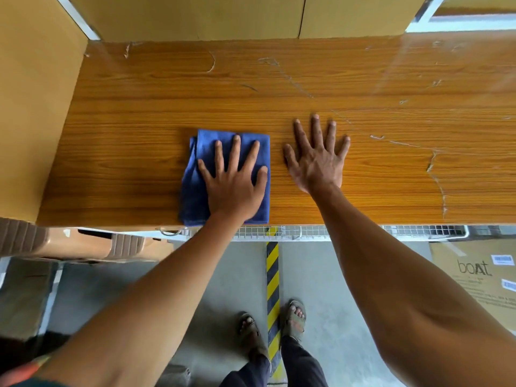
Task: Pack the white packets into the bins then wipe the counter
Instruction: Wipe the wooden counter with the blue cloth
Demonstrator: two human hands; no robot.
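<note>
Wood-grain desk: orange-brown laminate desk (pixel 307 88) with pale scratches lies under both hands, its near edge just behind the wrists.
Cardboard walls: tan cardboard panels (pixel 195 15) stand beyond the fingertips and to the left of the left hand.
Floor: grey concrete floor (pixel 229 275) below the forearms, with a yellow-and-black striped strip (pixel 272 275) between the sandalled feet.
Printed box: brown cardboard box (pixel 480 272) low and right of the right arm.
Cloth: folded blue cloth (pixel 195 174) flat on the desk, directly under the left hand.
Left grip: left hand (pixel 234 180) spread, fingers straight, pressing the cloth.
Right grip: right hand (pixel 318 155) spread flat on bare desk, just right of the cloth, not touching it.
</note>
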